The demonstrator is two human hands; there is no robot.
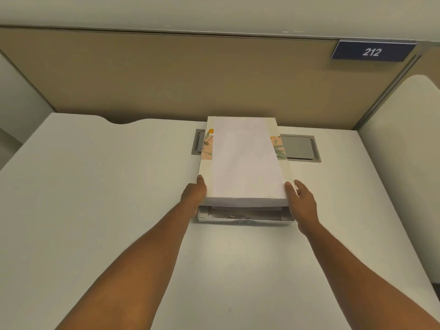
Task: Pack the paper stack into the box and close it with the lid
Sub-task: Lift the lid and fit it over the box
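Observation:
Both hands hold a flat white slab with cream side margins and a floral band, which looks like the lid point(247, 163). It hovers over the open box point(245, 221) and covers all but the box's near end. My left hand point(194, 194) grips the slab's near left corner, thumb on top. My right hand point(302, 201) grips the near right corner. Inside the box, a flat layer point(242, 212) lies in shadow; I cannot tell if it is the paper stack.
The box stands on a white desk point(119, 198) against a tan partition point(166, 75). A grey cable hatch point(300, 147) is set in the desk behind the box, partly hidden by the slab. A blue sign reading 212 point(372, 51) hangs at the upper right.

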